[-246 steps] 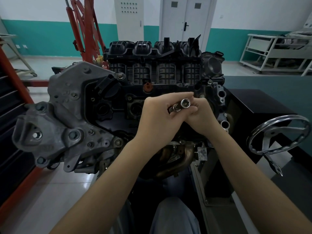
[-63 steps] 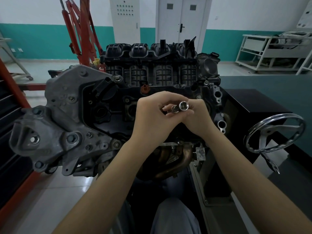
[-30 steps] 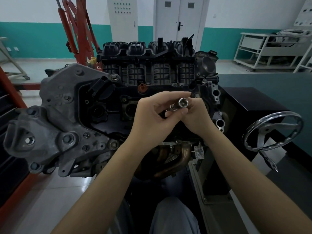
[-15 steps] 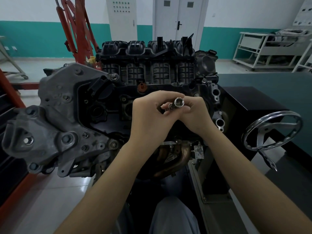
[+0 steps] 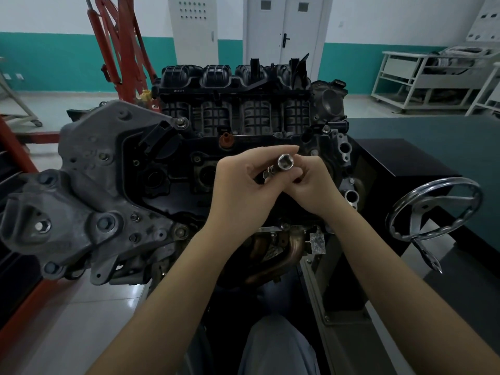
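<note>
Before us stands a big dark grey and black car engine [image 5: 130, 185], with its ribbed black plastic intake manifold [image 5: 235, 104] along the far edge. Behind it to the left rises a red steel hoist frame [image 5: 119, 50]. To the right, a shiny chrome spoked handwheel [image 5: 433, 209] sits beside a black bench [image 5: 405, 158].

Over the middle of the engine we find both hands meeting, touching each other. The left hand [image 5: 243, 190] is curled, its fingers wrapped round the tool's near end and its forefinger arched over the top. The right hand [image 5: 315, 185] is curled too, its fingertips pinching the tool from the right. Between them, held in the air just above the engine, is the small polished steel socket [image 5: 285, 161], its open hexagonal mouth tilted up towards us. A short silvery stem [image 5: 267, 174] runs back from it into the left hand, and we cannot tell what it is.
</note>
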The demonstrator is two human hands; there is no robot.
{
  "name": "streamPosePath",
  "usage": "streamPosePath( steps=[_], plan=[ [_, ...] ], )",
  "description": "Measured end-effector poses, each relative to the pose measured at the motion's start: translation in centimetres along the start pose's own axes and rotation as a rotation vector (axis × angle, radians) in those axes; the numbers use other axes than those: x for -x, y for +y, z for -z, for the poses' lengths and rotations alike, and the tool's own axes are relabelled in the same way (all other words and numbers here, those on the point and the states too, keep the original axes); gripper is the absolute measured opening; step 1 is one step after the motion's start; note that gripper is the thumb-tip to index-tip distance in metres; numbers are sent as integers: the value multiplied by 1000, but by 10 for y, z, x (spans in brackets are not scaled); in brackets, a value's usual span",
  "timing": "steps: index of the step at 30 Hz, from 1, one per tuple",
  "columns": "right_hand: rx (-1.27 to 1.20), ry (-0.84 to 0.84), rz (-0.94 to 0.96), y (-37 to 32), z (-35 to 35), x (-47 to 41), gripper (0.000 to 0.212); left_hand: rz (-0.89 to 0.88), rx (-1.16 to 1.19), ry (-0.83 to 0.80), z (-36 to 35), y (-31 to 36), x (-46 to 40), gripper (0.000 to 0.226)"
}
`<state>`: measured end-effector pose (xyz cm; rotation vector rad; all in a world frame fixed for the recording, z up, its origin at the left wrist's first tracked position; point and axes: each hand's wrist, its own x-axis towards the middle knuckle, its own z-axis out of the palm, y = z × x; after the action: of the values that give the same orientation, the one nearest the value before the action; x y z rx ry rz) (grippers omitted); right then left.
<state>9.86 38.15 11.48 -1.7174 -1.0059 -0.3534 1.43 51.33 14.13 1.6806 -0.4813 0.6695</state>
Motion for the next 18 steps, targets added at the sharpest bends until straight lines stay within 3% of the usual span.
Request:
streamPosePath(
  steps=[3, 9, 15, 18],
  plan=[
    [-17, 8, -19, 5, 1, 0, 27, -10, 12, -105, 4, 1, 1, 37],
    [-5, 40, -19, 9, 3, -1, 20, -37, -71, -2, 2, 2, 0, 31],
    [-28, 23, -50, 9, 2, 0, 35, -37, -34, -113, 4, 2, 1, 36],
    [-40, 49, -51, 9, 4, -1, 31, -69, -114, 2, 1, 3, 2, 31]
  ],
)
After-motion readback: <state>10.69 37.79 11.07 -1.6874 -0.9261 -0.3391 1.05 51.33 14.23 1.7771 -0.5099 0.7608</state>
